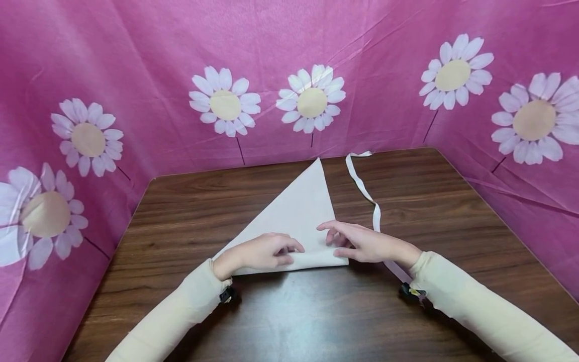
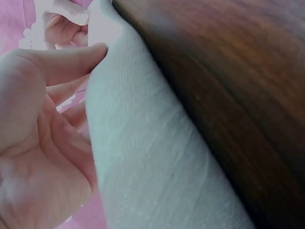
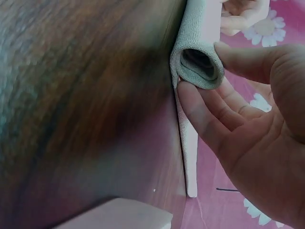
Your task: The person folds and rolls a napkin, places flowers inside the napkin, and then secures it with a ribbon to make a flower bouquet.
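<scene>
A white cloth (image 1: 289, 211) lies on the table as a triangle, its point toward the far edge. Along the near side it is turned into a roll (image 1: 316, 259), whose hollow, spiralled end (image 3: 202, 67) faces the right wrist view. My left hand (image 1: 264, 251) holds the roll near its middle, thumb (image 2: 78, 62) on the near face and fingers behind. At the right end, my right hand (image 1: 366, 242) pinches the roll between thumb (image 3: 248, 62) and curled fingers, its index finger raised in the head view. Cloth hides part of the left fingertips.
To the right of the cloth, a narrow white ribbon (image 1: 362, 187) winds from the far edge down under my right wrist. The brown wooden table (image 1: 181, 211) is bordered by a pink flowered curtain (image 1: 271, 40). Small dark devices (image 1: 227, 294) sit at both wrists.
</scene>
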The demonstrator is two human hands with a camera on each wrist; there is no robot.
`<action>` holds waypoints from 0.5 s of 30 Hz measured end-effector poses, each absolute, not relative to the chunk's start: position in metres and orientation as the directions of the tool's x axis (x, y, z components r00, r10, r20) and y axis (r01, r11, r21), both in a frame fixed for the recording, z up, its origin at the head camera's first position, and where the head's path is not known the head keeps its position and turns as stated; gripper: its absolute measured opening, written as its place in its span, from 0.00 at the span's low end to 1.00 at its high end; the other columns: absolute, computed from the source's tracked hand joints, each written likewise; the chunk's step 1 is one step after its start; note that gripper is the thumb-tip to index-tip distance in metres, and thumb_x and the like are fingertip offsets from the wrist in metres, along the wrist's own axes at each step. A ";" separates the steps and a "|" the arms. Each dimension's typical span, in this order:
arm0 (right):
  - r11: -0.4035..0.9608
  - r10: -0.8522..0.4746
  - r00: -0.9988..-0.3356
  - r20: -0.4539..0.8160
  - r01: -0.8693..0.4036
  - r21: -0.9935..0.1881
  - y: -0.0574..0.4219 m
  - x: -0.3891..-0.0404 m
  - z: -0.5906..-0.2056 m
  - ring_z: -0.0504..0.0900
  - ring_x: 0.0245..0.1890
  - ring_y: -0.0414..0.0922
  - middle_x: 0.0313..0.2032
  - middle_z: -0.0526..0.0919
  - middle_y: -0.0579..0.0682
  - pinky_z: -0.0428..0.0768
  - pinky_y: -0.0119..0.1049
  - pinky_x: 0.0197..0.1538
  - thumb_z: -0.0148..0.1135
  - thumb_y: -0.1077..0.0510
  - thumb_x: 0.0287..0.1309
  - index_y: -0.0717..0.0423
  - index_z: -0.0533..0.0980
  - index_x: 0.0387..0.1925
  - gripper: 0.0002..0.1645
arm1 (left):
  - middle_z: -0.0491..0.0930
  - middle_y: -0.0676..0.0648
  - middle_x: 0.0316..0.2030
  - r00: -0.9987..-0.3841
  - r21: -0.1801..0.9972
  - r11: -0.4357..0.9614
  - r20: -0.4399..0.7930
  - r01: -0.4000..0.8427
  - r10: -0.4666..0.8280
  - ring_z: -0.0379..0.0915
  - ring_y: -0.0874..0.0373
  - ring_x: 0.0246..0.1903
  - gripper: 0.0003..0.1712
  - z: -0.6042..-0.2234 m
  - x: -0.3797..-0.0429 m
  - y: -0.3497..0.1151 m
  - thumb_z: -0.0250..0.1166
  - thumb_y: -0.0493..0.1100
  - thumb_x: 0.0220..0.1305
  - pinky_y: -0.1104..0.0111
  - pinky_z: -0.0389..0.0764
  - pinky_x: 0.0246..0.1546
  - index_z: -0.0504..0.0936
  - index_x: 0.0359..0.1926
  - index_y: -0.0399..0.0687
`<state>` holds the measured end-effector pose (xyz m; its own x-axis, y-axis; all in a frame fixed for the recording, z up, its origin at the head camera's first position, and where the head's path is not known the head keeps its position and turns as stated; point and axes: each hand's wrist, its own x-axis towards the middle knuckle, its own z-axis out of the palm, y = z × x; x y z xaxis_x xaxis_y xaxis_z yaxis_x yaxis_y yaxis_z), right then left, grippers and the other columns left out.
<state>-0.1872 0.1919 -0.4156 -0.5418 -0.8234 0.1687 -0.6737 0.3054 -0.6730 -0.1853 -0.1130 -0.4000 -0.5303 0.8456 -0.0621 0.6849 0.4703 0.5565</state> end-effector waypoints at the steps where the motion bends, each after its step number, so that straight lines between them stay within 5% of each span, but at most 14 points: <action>1: 0.307 -0.820 -0.543 0.179 -0.682 -0.663 0.192 -0.188 -0.416 0.83 0.45 0.50 0.46 0.81 0.55 0.83 0.39 0.45 0.66 0.70 0.63 0.63 0.63 0.68 0.35 | 0.81 0.53 0.40 -0.519 0.567 0.459 -0.064 0.685 0.853 0.71 0.66 0.33 0.15 -0.399 -0.186 -0.113 0.64 0.37 0.69 0.71 0.74 0.41 0.83 0.55 0.47; 10: 0.418 -0.769 -0.626 0.131 -0.647 -0.637 0.190 -0.187 -0.417 0.81 0.36 0.40 0.43 0.79 0.54 0.82 0.38 0.44 0.68 0.71 0.58 0.61 0.66 0.67 0.36 | 0.79 0.56 0.33 -0.576 0.589 0.561 -0.188 0.582 0.795 0.71 0.65 0.35 0.08 -0.396 -0.191 -0.121 0.61 0.42 0.73 0.68 0.74 0.43 0.83 0.47 0.46; 15: 0.450 -0.743 -0.660 0.113 -0.617 -0.645 0.190 -0.188 -0.417 0.80 0.33 0.41 0.42 0.78 0.55 0.82 0.39 0.42 0.70 0.71 0.57 0.61 0.66 0.66 0.37 | 0.81 0.51 0.39 -0.629 0.554 0.597 -0.161 0.580 0.761 0.76 0.59 0.41 0.10 -0.396 -0.189 -0.121 0.60 0.44 0.74 0.64 0.76 0.47 0.81 0.50 0.45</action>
